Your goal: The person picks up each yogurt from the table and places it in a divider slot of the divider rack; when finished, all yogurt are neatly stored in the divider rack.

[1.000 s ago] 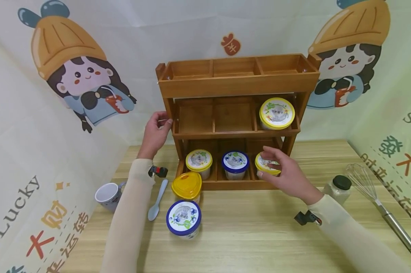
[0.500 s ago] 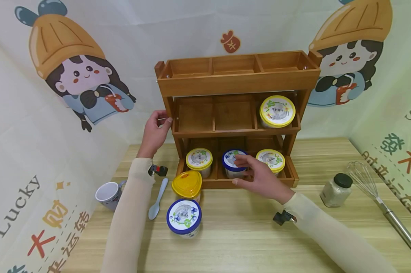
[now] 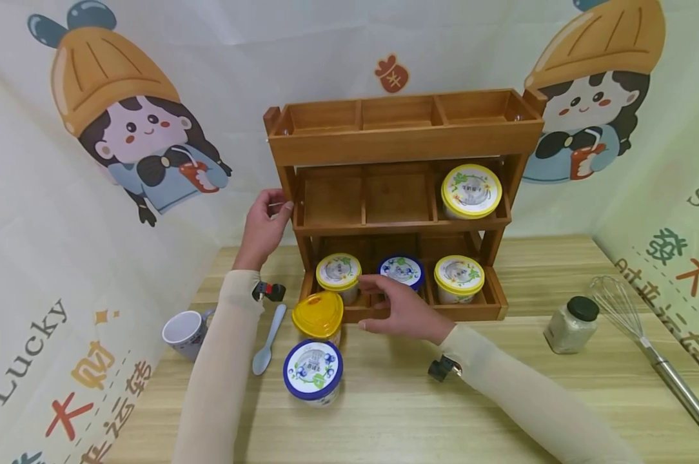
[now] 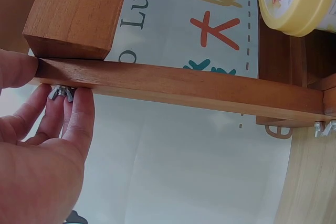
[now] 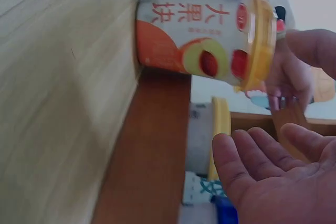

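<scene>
Three-tier wooden rack (image 3: 404, 147), at twelve o'clock on the table (image 3: 407, 406); the left hand (image 3: 267, 222) pinches its left upright (image 4: 178, 88). The right hand (image 3: 404, 312), fingers relaxed, grasps nothing; the fruit-printed, yellow-lidded cup (image 3: 318, 314) lies near its nine o'clock.

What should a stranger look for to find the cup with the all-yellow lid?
Find the brown wooden rack on the table. In front of its lower left corner, behind a blue-lidded tub, stands the cup. Its lid is rounded-triangular and all yellow, whereas that tub and the yellow-lidded tub behind the cup have round, printed lids.
</scene>
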The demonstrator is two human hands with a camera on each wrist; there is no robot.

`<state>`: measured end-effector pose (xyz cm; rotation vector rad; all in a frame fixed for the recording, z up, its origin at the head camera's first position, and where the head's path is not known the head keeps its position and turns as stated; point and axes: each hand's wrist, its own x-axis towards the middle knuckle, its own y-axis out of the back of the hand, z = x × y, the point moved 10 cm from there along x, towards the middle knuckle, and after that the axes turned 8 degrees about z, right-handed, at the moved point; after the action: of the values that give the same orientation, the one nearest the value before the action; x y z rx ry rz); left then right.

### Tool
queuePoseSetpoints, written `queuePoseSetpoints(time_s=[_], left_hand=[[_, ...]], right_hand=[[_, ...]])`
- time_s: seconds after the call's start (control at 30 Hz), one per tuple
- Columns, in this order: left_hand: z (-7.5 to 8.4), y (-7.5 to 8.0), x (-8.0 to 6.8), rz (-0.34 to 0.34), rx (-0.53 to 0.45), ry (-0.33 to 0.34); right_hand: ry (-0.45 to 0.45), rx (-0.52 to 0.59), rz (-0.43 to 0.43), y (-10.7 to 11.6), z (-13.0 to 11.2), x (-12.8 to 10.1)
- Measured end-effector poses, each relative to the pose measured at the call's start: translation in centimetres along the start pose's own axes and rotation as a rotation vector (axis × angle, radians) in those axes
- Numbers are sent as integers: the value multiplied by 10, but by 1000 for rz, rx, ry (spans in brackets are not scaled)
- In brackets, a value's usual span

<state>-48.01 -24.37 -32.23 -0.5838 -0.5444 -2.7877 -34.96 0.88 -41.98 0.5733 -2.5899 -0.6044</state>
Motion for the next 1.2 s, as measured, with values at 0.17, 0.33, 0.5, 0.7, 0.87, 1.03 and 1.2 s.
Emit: queuePoseSetpoints(time_s=[0.17, 0.33, 0.5, 0.7, 0.87, 1.03, 1.2], left_hand=[[-4, -1, -2, -2, 1, 11], [-4, 0, -2, 4, 0, 14], [-4, 0, -3, 7, -1, 16], [-1, 0, -4, 6, -1, 19], [1, 0, -4, 7, -9, 15], [0, 0, -3, 6, 3, 13], [-1, -1, -3, 3, -4, 11]], right_hand=[[-3, -36, -55, -24, 5, 5], [-35, -32, -107, -45, 11, 9], [-27, 24, -140, -58, 9, 14], [0, -35, -141, -65, 6, 18], [-27, -67, -118, -68, 8, 21], [-66, -90, -87, -72, 14, 24], [-71, -70, -65, -73, 16, 26]])
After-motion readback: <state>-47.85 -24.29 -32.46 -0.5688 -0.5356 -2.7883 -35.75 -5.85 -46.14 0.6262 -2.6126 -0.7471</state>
